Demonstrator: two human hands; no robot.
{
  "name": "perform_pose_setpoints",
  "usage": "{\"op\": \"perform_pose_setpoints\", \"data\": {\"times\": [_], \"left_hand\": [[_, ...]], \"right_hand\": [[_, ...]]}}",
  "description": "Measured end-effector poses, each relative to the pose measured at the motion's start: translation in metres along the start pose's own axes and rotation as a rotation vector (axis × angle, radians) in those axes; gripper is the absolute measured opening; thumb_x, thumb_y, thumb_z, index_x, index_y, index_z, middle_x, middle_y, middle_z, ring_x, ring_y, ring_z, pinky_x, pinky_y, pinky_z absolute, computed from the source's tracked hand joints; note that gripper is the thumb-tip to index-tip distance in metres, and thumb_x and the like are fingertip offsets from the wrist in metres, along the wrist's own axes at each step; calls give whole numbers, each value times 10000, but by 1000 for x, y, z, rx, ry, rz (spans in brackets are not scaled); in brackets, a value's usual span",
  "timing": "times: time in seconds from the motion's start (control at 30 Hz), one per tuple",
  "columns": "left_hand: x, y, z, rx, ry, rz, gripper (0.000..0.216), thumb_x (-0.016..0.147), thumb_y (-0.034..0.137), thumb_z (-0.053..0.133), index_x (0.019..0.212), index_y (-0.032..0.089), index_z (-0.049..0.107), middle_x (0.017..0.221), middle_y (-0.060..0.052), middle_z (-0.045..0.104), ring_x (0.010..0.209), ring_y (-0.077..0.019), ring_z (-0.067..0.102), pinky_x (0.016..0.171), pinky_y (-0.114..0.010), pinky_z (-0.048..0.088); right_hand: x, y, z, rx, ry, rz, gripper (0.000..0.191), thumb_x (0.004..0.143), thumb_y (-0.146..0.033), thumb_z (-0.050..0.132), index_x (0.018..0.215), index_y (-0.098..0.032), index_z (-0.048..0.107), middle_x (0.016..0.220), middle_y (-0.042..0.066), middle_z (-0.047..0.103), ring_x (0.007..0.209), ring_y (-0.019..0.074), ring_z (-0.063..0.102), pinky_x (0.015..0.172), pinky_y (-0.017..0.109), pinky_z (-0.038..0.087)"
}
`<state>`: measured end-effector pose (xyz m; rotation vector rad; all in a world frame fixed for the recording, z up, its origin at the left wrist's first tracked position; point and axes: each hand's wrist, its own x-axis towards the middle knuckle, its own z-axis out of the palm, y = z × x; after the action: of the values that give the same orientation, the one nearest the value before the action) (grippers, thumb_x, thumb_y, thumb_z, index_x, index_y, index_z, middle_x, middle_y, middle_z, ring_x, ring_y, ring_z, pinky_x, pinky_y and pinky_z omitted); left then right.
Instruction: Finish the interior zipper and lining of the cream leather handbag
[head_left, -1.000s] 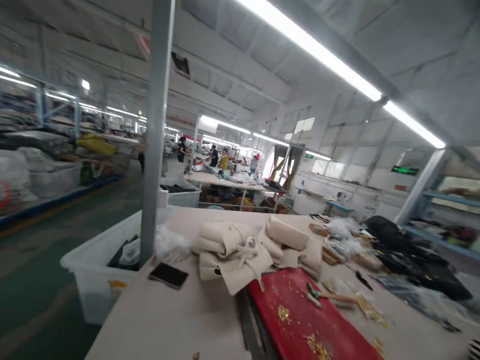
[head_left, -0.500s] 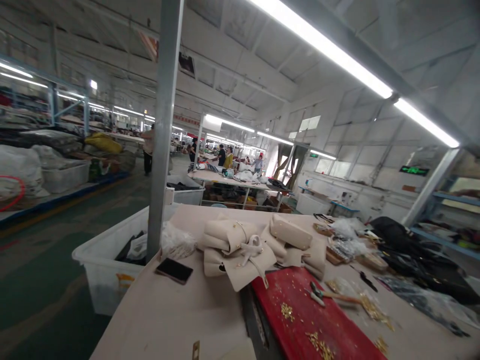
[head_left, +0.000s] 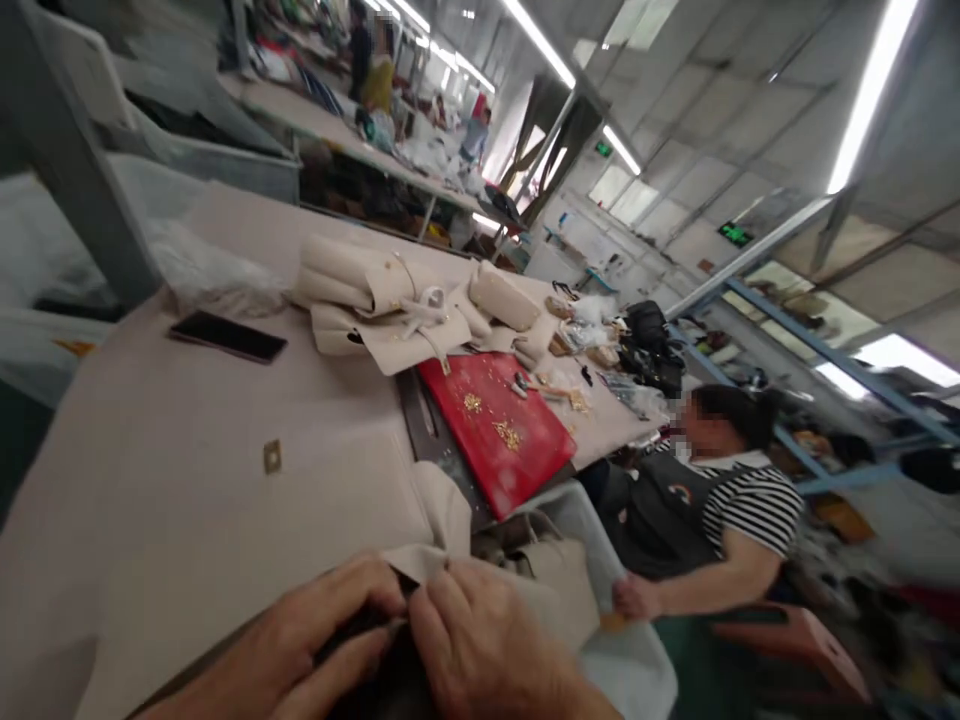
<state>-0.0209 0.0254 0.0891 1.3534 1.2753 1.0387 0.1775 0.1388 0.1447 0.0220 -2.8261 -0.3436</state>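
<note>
At the bottom of the head view my left hand [head_left: 337, 620] and my right hand [head_left: 484, 630] are close together, both closed on the edge of a cream leather bag [head_left: 446, 505]. Its dark inside shows between my hands; exactly what the fingertips pinch is hidden. A small gold metal plate [head_left: 272, 456] lies on the table [head_left: 172, 470] beyond my left hand. Past my right hand is a red board [head_left: 480, 400] with piles of small gold fittings [head_left: 508, 435] and pliers [head_left: 520, 383] on it.
Cream bags [head_left: 367, 290] are stacked at the back, beside a black phone [head_left: 227, 336]. A white bin [head_left: 637, 655] holding bags stands at the table's right edge. A co-worker in a striped shirt [head_left: 750, 510] sits there, one hand at the bin. A metal post [head_left: 82, 150] rises at left.
The view has swung down and to the right and tilted. Both my hands and the bag they grip are in sight now, as are the co-worker and the bin at right.
</note>
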Motion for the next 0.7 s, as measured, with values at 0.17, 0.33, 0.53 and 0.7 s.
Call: {"op": "perform_pose_setpoints", "data": {"times": [0.17,0.33,0.53,0.7], "left_hand": [[-14,-18,-2,246,214,148,284,1035,352,608,1305,341,696,1270,-6,771,1135,-190,753,1005,-177,570],[-16,-17,1,157,287,149,141,1012,372,649,1118,310,719,1054,11,787,959,-166,765,869,-156,596],[-13,-24,-1,145,299,168,230,1028,355,619,1222,345,742,1164,17,793,1047,-162,771,913,-141,591],[-6,-8,-5,105,209,115,209,1056,365,554,1156,334,735,1119,29,771,1027,-141,749,942,-137,567]], "right_hand": [[9,2,2,108,141,90,415,1089,-87,237,927,-128,617,738,59,571,638,208,519,632,335,479],[14,-1,2,112,173,61,352,1050,-59,296,933,-131,619,734,53,555,624,197,497,676,319,497],[17,-2,2,113,166,76,368,1052,-57,277,947,-122,624,735,53,565,625,197,505,653,315,477],[14,-5,3,100,139,90,326,1048,-62,301,946,-143,601,727,41,544,610,194,486,581,322,393]]}}
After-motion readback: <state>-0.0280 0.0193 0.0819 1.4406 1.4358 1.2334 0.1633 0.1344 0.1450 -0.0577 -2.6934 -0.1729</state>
